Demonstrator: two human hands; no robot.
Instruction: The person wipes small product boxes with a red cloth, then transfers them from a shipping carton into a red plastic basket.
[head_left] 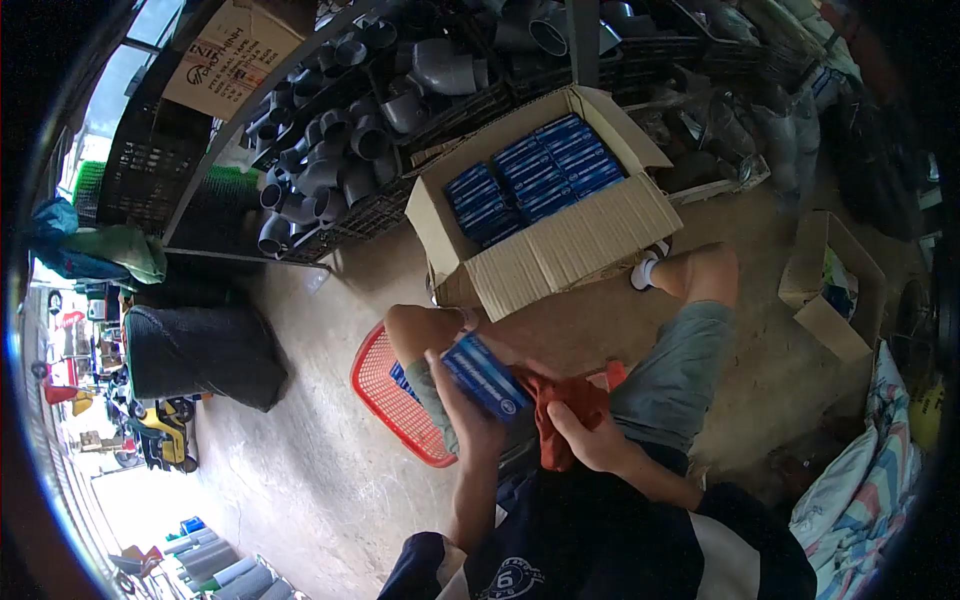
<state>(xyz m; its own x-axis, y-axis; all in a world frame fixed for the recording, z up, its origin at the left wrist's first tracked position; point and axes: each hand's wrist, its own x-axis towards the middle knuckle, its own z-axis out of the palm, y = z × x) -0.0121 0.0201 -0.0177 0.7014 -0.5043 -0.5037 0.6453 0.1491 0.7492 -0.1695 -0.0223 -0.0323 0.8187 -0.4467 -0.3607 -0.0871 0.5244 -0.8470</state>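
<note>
Gripped blue printed carton-pack (488,380) from left in left hand (474,428), near side of open cardboard box (545,270), apparently to leave lettering uncovered. Clamped right hand (597,440) on bunched red cloth (562,394), just right of pack.

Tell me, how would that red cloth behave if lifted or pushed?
The cloth is probably floppy, since it bunches into soft folds by the right hand. It's likely light, being a small handful. Pushed, it might crumple, having no rigid shape.
</note>
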